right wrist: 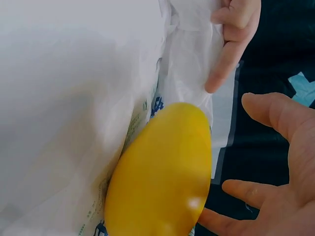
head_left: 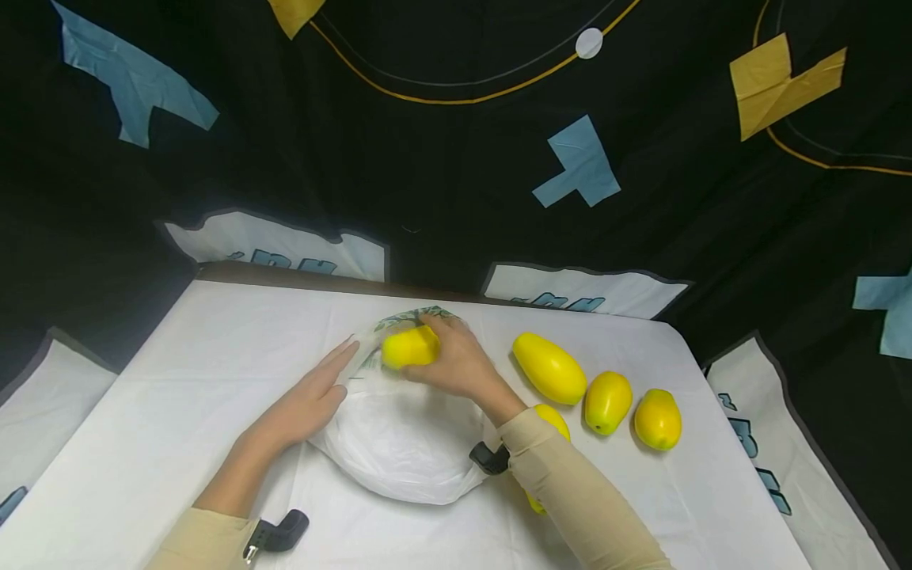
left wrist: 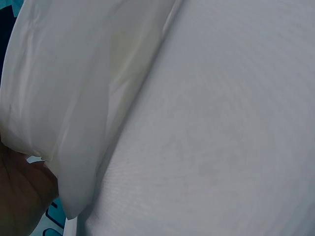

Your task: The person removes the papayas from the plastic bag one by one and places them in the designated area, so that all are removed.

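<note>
A white plastic bag [head_left: 406, 443] with green print near its mouth lies bulging on the table. My left hand [head_left: 313, 404] holds the left edge of its mouth, fingers mostly straight; in the left wrist view, white plastic [left wrist: 74, 88] covers most of that hand. At the mouth is a smooth yellow oval fruit [head_left: 408, 348], like a mango or papaya. My right hand [head_left: 459, 356] is beside it, thumb and fingers spread. In the right wrist view, the thumb stands apart from the fruit [right wrist: 162, 172], and one fingertip seems to touch its side.
Right of the bag lie a long yellow fruit [head_left: 549, 368] and two shorter ones, the middle [head_left: 609, 402] and the rightmost [head_left: 658, 419]. More yellow fruit [head_left: 554, 419] is partly hidden by the right sleeve. A black patterned cloth [head_left: 442, 182] hangs behind the white table [head_left: 235, 348].
</note>
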### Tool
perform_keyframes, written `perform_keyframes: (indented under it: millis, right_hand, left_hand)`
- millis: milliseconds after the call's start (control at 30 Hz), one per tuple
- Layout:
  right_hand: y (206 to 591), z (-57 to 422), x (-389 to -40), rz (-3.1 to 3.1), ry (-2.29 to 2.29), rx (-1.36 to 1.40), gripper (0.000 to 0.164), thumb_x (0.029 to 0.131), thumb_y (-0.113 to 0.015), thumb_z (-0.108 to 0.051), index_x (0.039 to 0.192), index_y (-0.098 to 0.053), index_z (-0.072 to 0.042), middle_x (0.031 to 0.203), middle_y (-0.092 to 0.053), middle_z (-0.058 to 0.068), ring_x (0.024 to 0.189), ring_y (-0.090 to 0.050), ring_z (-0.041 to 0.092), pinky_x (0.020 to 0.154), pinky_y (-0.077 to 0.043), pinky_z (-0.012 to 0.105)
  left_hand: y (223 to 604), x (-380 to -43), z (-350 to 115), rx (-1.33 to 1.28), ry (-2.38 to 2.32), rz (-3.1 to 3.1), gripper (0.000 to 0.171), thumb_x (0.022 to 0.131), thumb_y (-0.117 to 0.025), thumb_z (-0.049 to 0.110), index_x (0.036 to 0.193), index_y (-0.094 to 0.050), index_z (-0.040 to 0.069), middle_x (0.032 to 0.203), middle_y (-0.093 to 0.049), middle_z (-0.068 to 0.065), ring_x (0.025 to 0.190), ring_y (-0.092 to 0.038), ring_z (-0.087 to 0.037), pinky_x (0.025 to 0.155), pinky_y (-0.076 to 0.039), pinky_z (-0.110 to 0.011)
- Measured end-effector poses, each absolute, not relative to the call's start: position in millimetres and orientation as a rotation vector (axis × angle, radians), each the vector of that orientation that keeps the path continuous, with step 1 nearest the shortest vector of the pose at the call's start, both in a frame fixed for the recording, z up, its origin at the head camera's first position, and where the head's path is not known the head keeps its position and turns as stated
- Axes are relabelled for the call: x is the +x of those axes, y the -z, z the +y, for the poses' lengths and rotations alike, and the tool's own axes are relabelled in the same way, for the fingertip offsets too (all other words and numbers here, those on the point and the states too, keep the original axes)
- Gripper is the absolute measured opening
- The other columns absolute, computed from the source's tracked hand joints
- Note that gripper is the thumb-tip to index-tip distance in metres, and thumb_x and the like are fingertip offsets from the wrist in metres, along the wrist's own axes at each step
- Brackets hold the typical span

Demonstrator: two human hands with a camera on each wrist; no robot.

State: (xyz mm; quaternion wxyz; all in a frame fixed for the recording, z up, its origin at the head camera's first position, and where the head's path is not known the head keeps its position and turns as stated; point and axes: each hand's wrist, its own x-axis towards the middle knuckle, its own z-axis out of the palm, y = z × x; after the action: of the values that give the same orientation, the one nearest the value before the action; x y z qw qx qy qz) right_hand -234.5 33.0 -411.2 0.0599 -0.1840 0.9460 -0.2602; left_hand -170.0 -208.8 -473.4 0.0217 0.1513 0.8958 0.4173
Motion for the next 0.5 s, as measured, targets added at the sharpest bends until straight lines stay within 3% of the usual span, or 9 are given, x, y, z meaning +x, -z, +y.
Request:
perform_keyframes:
  millis: [133, 300, 500]
  right_hand:
    - [413.4, 32.9, -235.8, 2.885, 0.722, -0.596, 0.087, 0.074, -0.077, -0.049, 0.149, -0.043, -0.019, 0.142, -0.044, 0.013, 0.123, -0.046, 0.025, 0.103, -0.044, 0.042]
    - [416.5, 34.0, -236.4, 2.898, 0.685, -0.636, 0.072, 0.077, -0.074, -0.049, 0.136, -0.059, -0.011, 0.129, -0.047, 0.011, 0.109, -0.049, 0.021, 0.096, -0.046, 0.035]
    - [420.0, 35.0, -236.0, 2.89, 0.772, -0.607, 0.042, 0.081, -0.072, -0.044, 0.114, -0.069, -0.018, 0.128, -0.046, 0.006, 0.11, -0.047, 0.021, 0.095, -0.045, 0.036]
  left_hand:
    - [473.7, -170.2, -208.7, 0.448, -1.29, 2.77, 0.062, 0.097, -0.039, 0.002, 0.155, -0.021, 0.006, 0.162, -0.012, -0.015, 0.146, -0.012, -0.037, 0.117, -0.012, -0.054]
    - [475.1, -170.4, -208.8, 0.436, -1.287, 2.766, 0.062, 0.097, -0.039, 0.003, 0.156, -0.02, 0.008, 0.162, -0.012, -0.015, 0.146, -0.011, -0.037, 0.117, -0.013, -0.055]
    - [475.7, -171.7, -209.1, 0.452, -1.291, 2.767, 0.062, 0.097, -0.039, 0.001, 0.156, -0.02, 0.006, 0.162, -0.012, -0.015, 0.146, -0.011, -0.037, 0.117, -0.012, -0.054]
